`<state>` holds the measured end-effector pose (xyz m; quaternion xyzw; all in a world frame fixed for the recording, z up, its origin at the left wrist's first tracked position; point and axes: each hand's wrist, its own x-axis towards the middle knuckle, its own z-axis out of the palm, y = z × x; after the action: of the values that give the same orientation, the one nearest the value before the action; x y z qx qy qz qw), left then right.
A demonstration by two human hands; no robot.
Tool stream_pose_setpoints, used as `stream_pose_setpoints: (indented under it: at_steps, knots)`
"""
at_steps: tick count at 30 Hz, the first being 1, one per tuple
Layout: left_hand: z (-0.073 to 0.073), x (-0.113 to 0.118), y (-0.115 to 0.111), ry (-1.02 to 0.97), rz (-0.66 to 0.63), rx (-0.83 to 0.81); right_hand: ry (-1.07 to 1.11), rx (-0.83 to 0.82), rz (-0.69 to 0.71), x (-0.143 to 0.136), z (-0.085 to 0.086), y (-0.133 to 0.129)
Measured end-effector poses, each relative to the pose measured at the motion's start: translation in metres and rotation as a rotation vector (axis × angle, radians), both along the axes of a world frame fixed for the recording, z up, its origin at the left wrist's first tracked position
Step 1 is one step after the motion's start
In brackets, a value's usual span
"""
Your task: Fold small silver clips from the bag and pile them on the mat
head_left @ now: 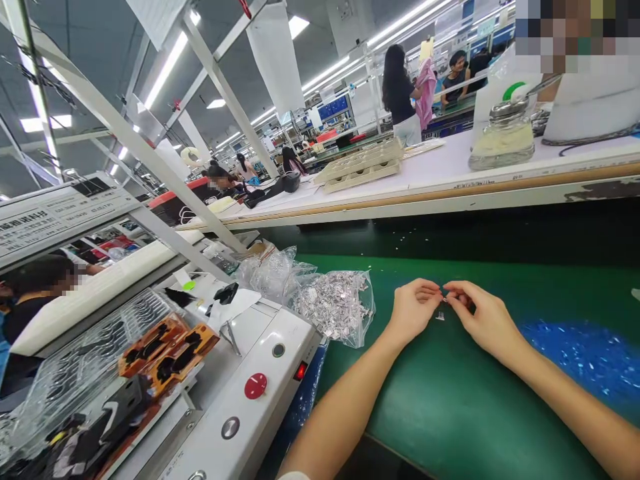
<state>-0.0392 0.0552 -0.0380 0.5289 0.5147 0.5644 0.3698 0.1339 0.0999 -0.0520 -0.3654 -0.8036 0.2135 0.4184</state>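
Note:
Over the green table mat (450, 400), my left hand (414, 310) and my right hand (477, 312) meet fingertip to fingertip. Both hands are closed in a pinch around a tiny piece at their touching tips, mostly hidden by the fingers; its kind is too small to make out. Just below the fingertips a small silvery metal part (440, 316) shows against the mat. Left of my left hand lies an open clear plastic bag (367, 303) heaped with small silvery metal parts (330, 307).
Blue plastic film (585, 360) with shiny bits lies right of my right forearm. At left stands a white machine (280, 393) with buttons and orange fixtures (183, 360). A raised shelf (430, 180) across the back holds a glass jar (503, 137) and stacked trays (360, 163).

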Motion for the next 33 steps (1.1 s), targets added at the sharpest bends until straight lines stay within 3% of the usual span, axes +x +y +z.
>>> stream_pose_setpoints:
  at_steps: [2,5,8,11,14,22,25,29,33]
  knots:
    - [0.014,-0.012,-0.004,0.210,0.089,0.054,-0.048,0.005,0.014,0.000,0.001,-0.002]
    - [0.036,-0.039,-0.011,0.612,0.358,0.079,-0.109,-0.019,0.062,-0.002,0.003,-0.006]
    - [0.049,-0.065,-0.016,0.920,0.533,-0.102,-0.177,-0.068,0.110,-0.003,0.004,-0.010]
    - [0.051,-0.080,-0.019,1.110,0.548,-0.353,-0.202,-0.078,0.139,-0.004,0.005,-0.011]
    - [0.048,-0.087,-0.018,1.163,0.529,-0.464,-0.204,-0.033,0.167,-0.004,0.006,-0.010]
    - [0.047,-0.098,-0.017,1.150,0.584,-0.517,-0.268,0.132,0.136,-0.004,0.006,-0.014]
    - [0.043,-0.101,-0.017,1.173,0.572,-0.503,-0.274,0.227,0.019,0.000,0.008,-0.009]
    - [0.039,-0.103,-0.016,1.195,0.563,-0.524,-0.362,0.361,-0.257,0.009,0.007,0.007]
    - [0.039,-0.104,-0.014,1.204,0.570,-0.539,-0.516,0.326,-0.343,0.015,0.001,0.020]
